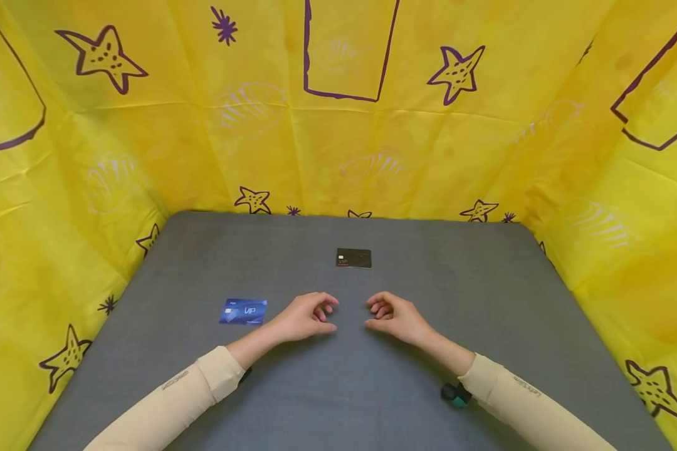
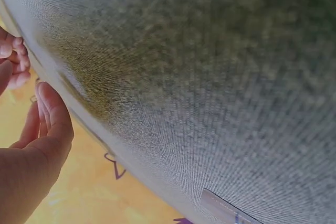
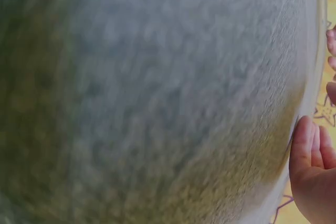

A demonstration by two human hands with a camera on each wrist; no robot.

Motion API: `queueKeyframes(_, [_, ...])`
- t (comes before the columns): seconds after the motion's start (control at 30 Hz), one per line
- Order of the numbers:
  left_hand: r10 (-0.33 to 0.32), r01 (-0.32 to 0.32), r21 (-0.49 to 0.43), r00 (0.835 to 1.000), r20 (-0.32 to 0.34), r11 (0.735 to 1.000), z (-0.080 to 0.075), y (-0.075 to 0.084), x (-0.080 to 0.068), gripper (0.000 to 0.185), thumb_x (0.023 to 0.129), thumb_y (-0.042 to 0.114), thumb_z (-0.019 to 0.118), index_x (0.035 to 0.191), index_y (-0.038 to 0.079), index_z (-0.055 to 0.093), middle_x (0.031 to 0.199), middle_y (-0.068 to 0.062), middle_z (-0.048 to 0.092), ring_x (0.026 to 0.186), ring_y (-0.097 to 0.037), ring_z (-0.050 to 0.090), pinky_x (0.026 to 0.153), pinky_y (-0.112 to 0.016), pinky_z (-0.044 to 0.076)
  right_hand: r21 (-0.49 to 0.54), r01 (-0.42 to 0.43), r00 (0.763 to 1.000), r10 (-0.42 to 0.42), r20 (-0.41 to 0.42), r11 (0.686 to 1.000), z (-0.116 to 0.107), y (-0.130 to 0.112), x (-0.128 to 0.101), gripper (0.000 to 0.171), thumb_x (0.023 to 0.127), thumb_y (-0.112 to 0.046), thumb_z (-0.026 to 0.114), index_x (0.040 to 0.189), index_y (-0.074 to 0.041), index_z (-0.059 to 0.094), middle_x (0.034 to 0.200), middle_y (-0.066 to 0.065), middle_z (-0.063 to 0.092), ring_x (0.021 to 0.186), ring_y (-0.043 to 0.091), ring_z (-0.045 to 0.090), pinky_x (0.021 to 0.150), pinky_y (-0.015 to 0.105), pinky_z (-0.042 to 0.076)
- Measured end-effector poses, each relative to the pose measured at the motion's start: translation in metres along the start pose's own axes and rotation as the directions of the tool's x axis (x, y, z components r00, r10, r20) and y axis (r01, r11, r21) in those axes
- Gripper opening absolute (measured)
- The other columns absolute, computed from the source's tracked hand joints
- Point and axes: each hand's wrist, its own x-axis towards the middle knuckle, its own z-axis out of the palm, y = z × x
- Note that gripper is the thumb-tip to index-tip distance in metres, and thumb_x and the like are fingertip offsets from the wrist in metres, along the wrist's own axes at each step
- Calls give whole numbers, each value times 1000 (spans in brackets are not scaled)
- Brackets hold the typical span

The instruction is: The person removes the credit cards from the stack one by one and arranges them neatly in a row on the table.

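My left hand (image 1: 304, 317) hovers over the middle of the grey table with loosely curled fingers and nothing in them. Facing it across a small gap is my right hand (image 1: 399, 318), likewise relaxed and holding nothing. A blue VIP card (image 1: 243, 311) lies flat to the left of my left hand, close to the wrist. Farther back, beyond the gap between both hands, lies a black VIP card (image 1: 353, 258). In the left wrist view, part of a card (image 2: 228, 209) shows at the bottom edge. The right wrist view has the right hand (image 3: 315, 174) at its lower right.
The grey cloth-covered table (image 1: 457, 263) is enclosed at the back and both sides by a yellow curtain (image 1: 338, 138) with purple starfish drawings. A dark and green wrist strap (image 1: 456, 395) shows beneath the right sleeve (image 1: 530, 401).
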Motion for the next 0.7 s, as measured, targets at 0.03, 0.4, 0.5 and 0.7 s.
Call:
queueKeyframes(0.03, [-2, 2, 3, 1000, -1, 1000, 0, 0, 1, 43, 79, 11, 80, 116, -1, 62, 96, -11, 61, 78, -17, 59, 70, -22, 50, -10, -4, 1000, 4, -3, 1000, -1, 1, 1, 40, 78, -17, 83, 111, -5, 64, 96, 6, 63, 83, 16, 60, 74, 23, 50])
queueKeyframes(0.4, [1, 1, 47, 999, -40, 999, -4, -8, 15, 40, 79, 10, 81, 113, -1, 63, 94, -11, 61, 78, -18, 59, 68, -23, 49, -57, -21, 999, 18, -50, 998, -11, 9, 14, 39, 77, -16, 84, 109, -5, 65, 95, 4, 64, 82, 14, 59, 73, 24, 48])
queueKeyframes(0.5, [-3, 5, 55, 999, -45, 998, -5, -8, 20, 40, 79, 10, 80, 113, -2, 62, 95, -11, 61, 79, -18, 59, 69, -23, 49, -61, -32, 997, 28, -69, 998, -13, 8, 19, 38, 77, -15, 84, 109, -6, 65, 94, 3, 65, 82, 14, 60, 73, 24, 48])
queueKeyframes(0.7, [-12, 18, 83, 998, -64, 996, -7, -9, 31, 40, 79, 11, 80, 112, -1, 63, 95, -11, 61, 79, -16, 59, 71, -24, 47, -84, -34, 996, 27, -87, 996, -15, 10, 29, 39, 76, -14, 84, 109, -5, 65, 93, 4, 65, 81, 15, 60, 72, 24, 47])
